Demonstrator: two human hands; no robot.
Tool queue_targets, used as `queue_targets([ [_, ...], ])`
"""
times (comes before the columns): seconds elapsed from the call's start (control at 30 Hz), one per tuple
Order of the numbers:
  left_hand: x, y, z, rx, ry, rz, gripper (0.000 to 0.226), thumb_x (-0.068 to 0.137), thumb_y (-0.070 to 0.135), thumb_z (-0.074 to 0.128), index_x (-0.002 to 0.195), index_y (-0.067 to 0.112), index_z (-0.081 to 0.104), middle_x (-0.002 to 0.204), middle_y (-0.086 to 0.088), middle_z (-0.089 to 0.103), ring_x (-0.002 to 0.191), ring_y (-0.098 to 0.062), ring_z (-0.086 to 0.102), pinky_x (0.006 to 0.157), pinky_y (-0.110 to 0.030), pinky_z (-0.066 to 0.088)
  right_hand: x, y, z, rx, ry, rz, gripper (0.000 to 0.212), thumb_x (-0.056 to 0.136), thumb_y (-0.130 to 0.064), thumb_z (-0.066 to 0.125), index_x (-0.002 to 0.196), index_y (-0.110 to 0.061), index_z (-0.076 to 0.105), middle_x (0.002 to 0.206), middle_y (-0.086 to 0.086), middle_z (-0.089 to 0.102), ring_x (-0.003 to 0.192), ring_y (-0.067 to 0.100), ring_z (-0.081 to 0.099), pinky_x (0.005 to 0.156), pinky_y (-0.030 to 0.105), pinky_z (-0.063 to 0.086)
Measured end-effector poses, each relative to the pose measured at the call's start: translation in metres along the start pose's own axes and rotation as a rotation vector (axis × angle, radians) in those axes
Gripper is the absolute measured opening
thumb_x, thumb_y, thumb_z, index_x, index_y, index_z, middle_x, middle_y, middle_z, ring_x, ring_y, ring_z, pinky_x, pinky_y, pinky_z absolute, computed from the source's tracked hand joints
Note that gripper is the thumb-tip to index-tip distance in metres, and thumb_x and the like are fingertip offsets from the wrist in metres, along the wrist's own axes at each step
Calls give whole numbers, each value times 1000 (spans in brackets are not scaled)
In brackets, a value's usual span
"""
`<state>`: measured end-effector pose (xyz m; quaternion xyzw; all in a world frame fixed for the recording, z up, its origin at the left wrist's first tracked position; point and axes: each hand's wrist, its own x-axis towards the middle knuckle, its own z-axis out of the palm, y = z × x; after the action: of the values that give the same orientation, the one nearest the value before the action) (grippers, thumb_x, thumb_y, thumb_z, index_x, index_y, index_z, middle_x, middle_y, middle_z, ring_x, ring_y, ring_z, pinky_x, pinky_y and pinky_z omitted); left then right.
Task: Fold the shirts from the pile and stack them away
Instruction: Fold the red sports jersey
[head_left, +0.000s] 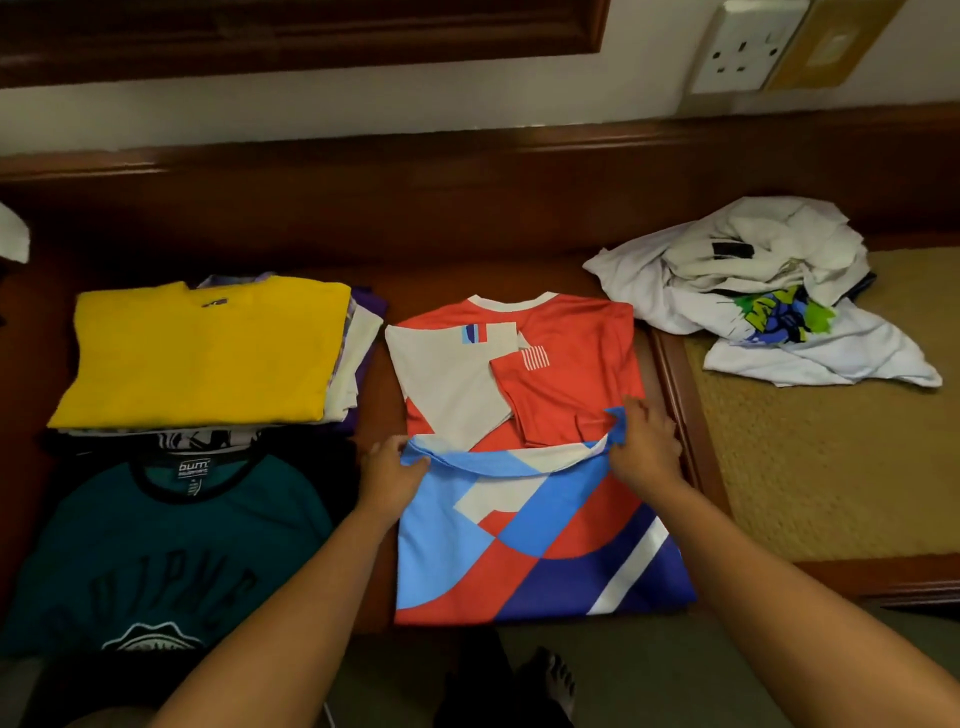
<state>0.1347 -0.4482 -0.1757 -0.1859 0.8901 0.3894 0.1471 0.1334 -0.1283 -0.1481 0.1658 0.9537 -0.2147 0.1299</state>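
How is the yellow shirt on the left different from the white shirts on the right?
The yellow shirt is folded flat; the white shirts lie crumpled. The yellow shirt tops a neat stack; the white shirts form a loose pile. Neither is touched by a hand.

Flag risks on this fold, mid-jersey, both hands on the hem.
1. The left hand and right hand pinch the red, white and blue jersey only at its hem corners; the slack middle may crease.
2. The folded-in sleeves could shift.
3. The yellow shirt tops an uneven stack, which may lean.
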Motion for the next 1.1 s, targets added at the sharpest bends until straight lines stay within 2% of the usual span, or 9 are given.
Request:
queue_targets([
  [0.13,2,7,3,107,-5,98,34,82,19,74,110,8,59,110,-10,57,101,-25,55,84,-34,48,9,-4,2,-274,-130,-159,74,78,-13,58,146,-27,31,151,7,23,139,29,21,108,46,25],
  [0.2,5,10,2,90,-28,126,34,82,23,74,109,12,58,107,-5,59,97,-20,56,83,-35,51,13,-1,2,-343,-169,-251,67,77,-13,60,140,-26,40,154,7,19,140,29,17,108,47,23],
  [0.3,8,18,0,5,-23,163,12,86,13,69,85,5,60,78,-4,58,72,-12,52,67,-28,45,17,5,2,-224,-127,-372,34,80,-26,58,112,-14,62,146,11,38,134,33,30,105,48,32],
  [0.33,8,22,-2,-57,-20,144,11,89,10,66,82,3,60,72,-3,55,67,-9,49,63,-23,42,20,9,3,-173,-116,-379,36,80,-34,54,104,-10,66,139,13,47,130,36,36,103,49,35],
  [0.5,13,36,-6,-325,-10,-106,14,95,12,57,102,2,63,92,-13,59,71,-12,50,62,-22,40,39,18,3,19,10,-186,22,87,-15,63,104,0,66,124,20,54,118,40,45,95,41,39],
  [0.63,6,28,-2,-288,166,-196,27,93,5,53,120,2,54,117,-17,60,99,-26,57,80,-28,43,29,21,5,71,106,-70,40,87,-9,61,125,-1,54,132,22,46,122,40,42,99,46,37],
  [0.87,-38,2,19,123,183,49,42,90,14,61,131,11,51,129,-12,45,105,-29,56,85,-36,48,-33,39,32,-14,106,-200,45,82,-7,64,127,-7,56,127,22,49,113,41,49,86,50,46],
  [0.97,-39,4,22,-4,188,-80,41,91,16,61,128,7,49,125,-15,54,106,-33,58,84,-41,50,-38,45,36,48,90,-137,45,85,-9,63,128,-5,55,122,23,52,109,42,51,87,48,46],
  [1.1,-19,17,15,-205,178,-153,27,91,16,62,114,4,54,107,-13,64,94,-28,61,73,-32,45,-17,32,25,179,111,18,52,91,-13,57,139,-5,41,130,22,44,118,40,44,94,44,40],
])
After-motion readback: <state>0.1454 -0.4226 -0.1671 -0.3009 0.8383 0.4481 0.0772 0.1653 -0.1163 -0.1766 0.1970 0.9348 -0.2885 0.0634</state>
